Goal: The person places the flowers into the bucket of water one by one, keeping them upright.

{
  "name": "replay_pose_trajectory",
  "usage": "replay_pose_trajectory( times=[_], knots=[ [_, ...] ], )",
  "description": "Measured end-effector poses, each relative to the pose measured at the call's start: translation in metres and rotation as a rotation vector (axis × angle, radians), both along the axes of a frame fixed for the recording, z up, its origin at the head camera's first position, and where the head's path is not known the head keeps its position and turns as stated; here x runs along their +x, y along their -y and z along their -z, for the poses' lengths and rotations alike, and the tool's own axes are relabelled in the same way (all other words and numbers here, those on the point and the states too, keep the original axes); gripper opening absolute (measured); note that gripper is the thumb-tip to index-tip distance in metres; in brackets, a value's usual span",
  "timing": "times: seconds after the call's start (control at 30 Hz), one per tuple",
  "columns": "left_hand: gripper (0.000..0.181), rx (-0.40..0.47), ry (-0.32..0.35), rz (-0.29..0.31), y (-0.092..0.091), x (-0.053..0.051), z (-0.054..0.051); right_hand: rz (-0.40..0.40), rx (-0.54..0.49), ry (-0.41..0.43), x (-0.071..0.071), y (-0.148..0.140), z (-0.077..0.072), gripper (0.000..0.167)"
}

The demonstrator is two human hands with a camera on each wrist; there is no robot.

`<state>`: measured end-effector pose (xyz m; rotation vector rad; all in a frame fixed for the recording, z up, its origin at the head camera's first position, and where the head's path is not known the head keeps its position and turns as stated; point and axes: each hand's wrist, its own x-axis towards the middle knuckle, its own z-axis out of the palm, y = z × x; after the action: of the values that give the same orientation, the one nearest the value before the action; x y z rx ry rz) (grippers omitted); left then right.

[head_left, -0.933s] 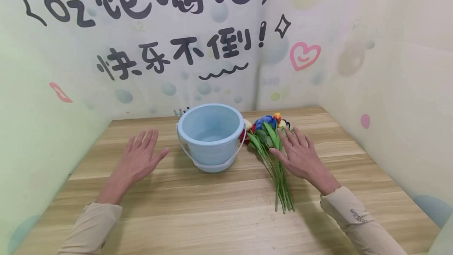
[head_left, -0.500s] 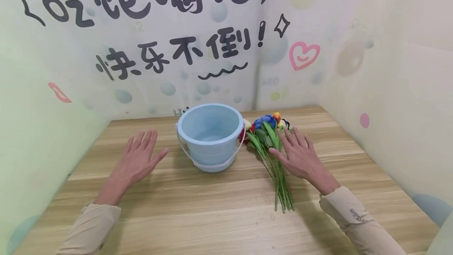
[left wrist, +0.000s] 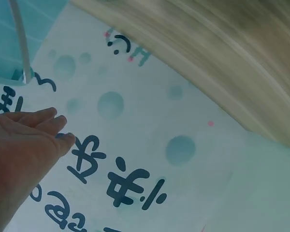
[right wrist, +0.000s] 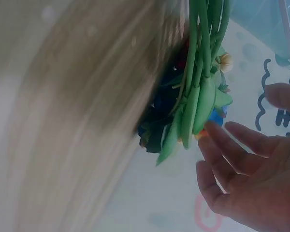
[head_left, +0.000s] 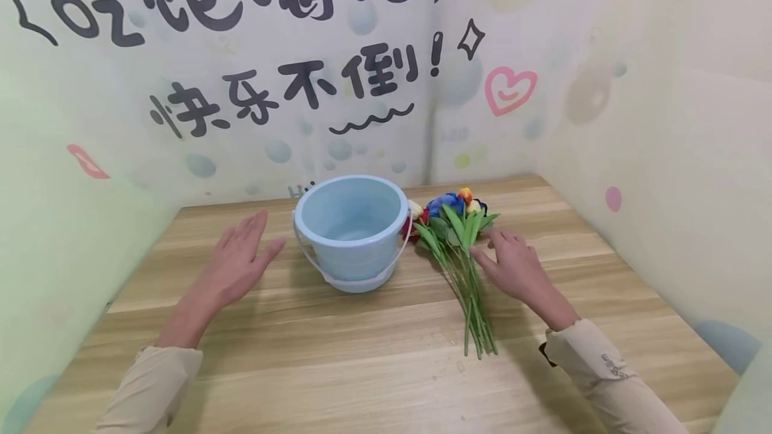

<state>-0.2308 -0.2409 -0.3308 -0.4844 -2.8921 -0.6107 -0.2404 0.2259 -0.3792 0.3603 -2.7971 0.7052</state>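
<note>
A light blue bucket (head_left: 356, 253) stands upright on the table, its white handle hanging down in front. Right of it lies a bunch of flowers with blue, red, orange and cream heads and long green stems (head_left: 473, 307). The left hand (head_left: 232, 266), fingers extended and thumb apart, is held left of the bucket and holds nothing. The right hand (head_left: 515, 270) is beside the right edge of the bunch, fingers slightly bent; in the right wrist view this hand (right wrist: 251, 169) is close to the green leaves (right wrist: 205, 106), and whether it touches them cannot be told.
The wood-grain table (head_left: 338, 367) is enclosed by pale walls. Large dark writing and a pink heart (head_left: 510, 90) mark the back wall (head_left: 386, 146). A few small clear spots lie on the tabletop near the stem ends.
My right hand has bent its fingers and turned at the right side of the flowers. The left hand has tilted slightly, staying left of the bucket. The head view has shifted a little.
</note>
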Motion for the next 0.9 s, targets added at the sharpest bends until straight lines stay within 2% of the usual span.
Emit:
replay_pose_trajectory(
  times=[0.17,0.23,0.33,0.57,0.9],
  knots=[
    [0.078,0.145,0.035,0.054,-0.006,-0.005,-0.004,-0.013,-0.187,0.111,-0.004,-0.002,0.006,0.034],
    [0.079,0.194,0.06,0.072,-0.007,-0.007,-0.005,-0.009,-0.232,0.166,-0.006,-0.002,0.009,0.032],
    [0.085,0.242,0.098,0.088,-0.01,-0.011,-0.007,-0.008,-0.264,0.206,-0.008,-0.002,0.013,0.028],
    [0.093,0.252,0.118,0.111,-0.015,-0.022,-0.008,-0.008,-0.303,0.242,-0.01,0.002,0.017,0.019],
    [0.097,0.263,0.145,0.134,-0.018,-0.034,-0.003,0.033,-0.3,0.259,-0.011,0.005,0.017,0.015]
  ],
)
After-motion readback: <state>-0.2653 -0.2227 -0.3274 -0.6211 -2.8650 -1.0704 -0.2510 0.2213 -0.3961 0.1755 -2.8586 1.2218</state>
